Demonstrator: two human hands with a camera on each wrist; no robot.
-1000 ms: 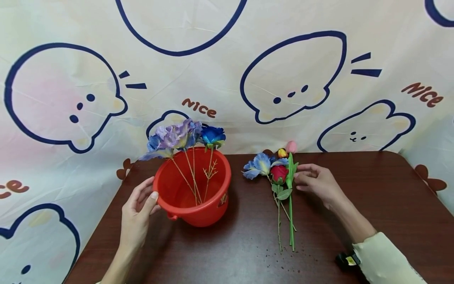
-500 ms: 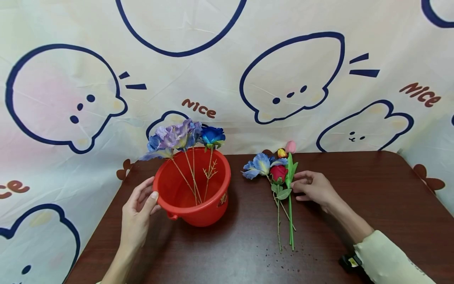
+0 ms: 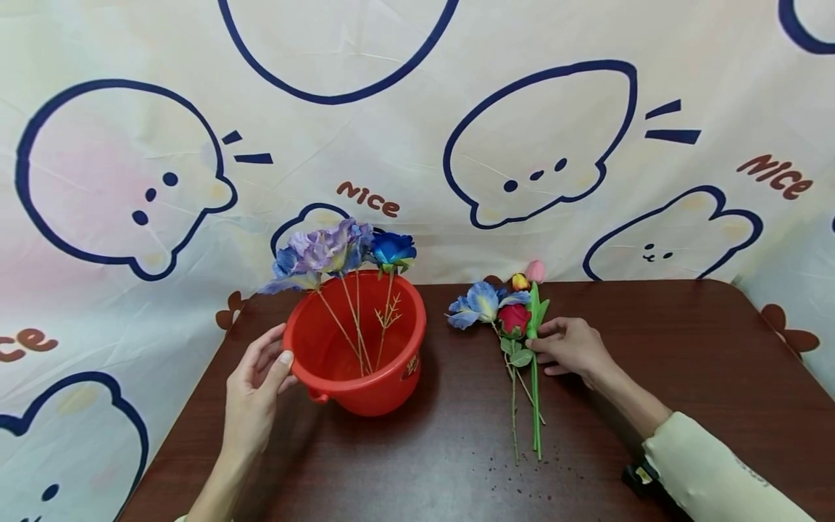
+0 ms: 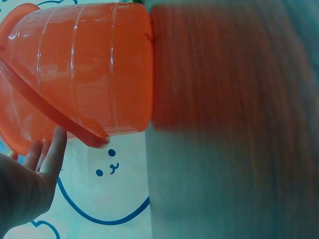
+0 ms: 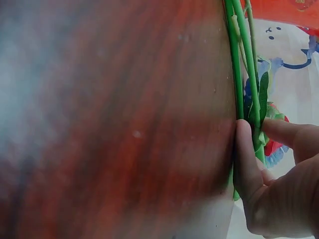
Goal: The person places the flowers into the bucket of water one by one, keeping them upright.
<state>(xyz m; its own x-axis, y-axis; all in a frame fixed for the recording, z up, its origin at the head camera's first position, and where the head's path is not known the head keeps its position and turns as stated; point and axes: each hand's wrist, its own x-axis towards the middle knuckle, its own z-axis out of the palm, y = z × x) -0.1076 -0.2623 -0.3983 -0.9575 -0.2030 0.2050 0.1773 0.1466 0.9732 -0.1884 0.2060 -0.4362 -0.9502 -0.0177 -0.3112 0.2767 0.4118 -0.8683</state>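
A red plastic bucket (image 3: 381,400) stands left of centre, holding purple flowers (image 3: 320,246) and a deep blue rose (image 3: 393,250) on thin stems. My left hand (image 3: 251,402) grips its left rim, thumb on the lip and fingers along the outside wall. To the right lies a small pile of artificial flowers: a pale blue flower (image 3: 481,301), a red rose (image 3: 514,319), a pink tulip (image 3: 536,271) and a yellow-orange bloom (image 3: 520,281). My right hand (image 3: 577,349) pinches a green tulip stem (image 5: 253,94) just below its leaves, between thumb and fingers.
The dark brown table (image 3: 424,471) carries dark specks near the stem ends. A cartoon-printed cloth (image 3: 404,130) hangs right behind the table's back edge. A black strap (image 3: 641,478) sits below the right sleeve (image 3: 704,464).
My right hand has moved down and left along the tulips, from beside their leaves to pinching a green stem. My left hand and the bucket have stayed put.
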